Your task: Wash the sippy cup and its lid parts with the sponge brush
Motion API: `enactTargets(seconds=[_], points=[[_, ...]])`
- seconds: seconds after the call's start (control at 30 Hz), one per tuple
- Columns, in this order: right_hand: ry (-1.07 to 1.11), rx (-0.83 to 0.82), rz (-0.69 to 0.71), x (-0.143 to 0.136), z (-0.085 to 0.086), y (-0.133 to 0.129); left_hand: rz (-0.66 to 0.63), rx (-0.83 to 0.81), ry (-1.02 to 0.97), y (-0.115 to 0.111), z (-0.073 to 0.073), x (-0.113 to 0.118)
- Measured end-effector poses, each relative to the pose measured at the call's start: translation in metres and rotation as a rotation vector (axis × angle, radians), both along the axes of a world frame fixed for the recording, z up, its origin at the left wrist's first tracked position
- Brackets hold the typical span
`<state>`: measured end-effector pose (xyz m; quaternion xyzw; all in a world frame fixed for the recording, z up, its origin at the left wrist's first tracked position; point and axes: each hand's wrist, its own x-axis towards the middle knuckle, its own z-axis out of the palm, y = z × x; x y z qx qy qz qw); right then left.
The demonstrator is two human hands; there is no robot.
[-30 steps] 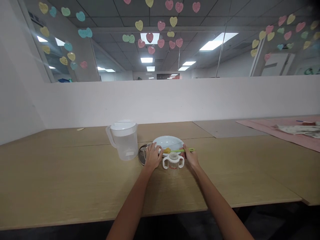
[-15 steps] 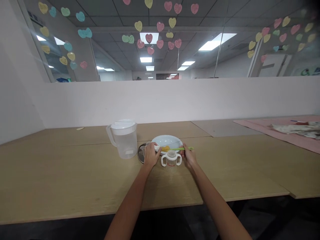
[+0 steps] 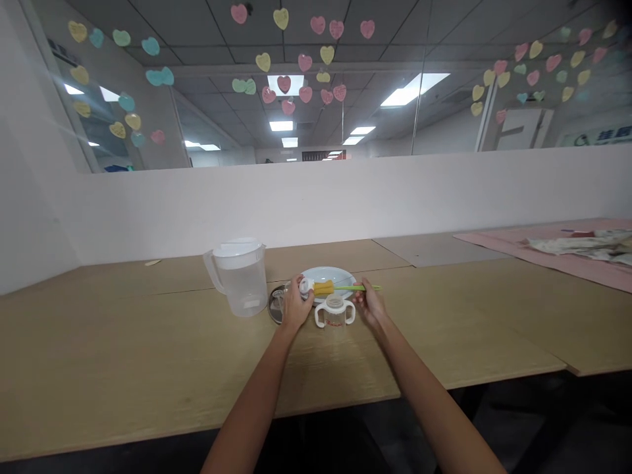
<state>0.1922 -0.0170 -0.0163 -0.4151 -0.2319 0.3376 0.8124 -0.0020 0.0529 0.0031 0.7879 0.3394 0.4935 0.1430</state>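
Note:
My left hand (image 3: 295, 307) is closed round a small white bottle lid (image 3: 307, 286), held over the near left side of a white bowl (image 3: 340, 270). My right hand (image 3: 371, 303) grips the green handle of a bottle brush (image 3: 324, 288), whose yellow sponge head points left at the lid and seems to touch it. Between my hands, a clear baby bottle (image 3: 335, 317) with two white handles stands upright and uncapped in front of the bowl. Left of the bowl, partly behind my left hand, a round metal tray (image 3: 273, 308) holds a small clear piece I cannot identify.
A clear plastic pitcher (image 3: 245, 286) with a white lid stands to the left of the tray. At the far right a pink cloth (image 3: 498, 249) lies on the wooden table (image 3: 148, 355) with some fabric on it. A white wall runs along the table's back.
The lid and the brush head have risen slightly, and the lid has turned to show more of itself. My view has shifted a little; both hands keep their holds.

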Motion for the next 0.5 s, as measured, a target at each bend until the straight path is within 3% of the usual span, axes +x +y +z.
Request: enactTargets(seconds=[0.13, 0.5], points=[[0.129, 0.009, 0.062, -0.001, 0.007, -0.003, -0.087, 0.072, -0.028, -0.007, 0.0, 0.0], [0.162, 0.044, 0.117, -0.008, 0.012, -0.005, -0.207, 0.193, 0.11, -0.022, 0.011, -0.001]])
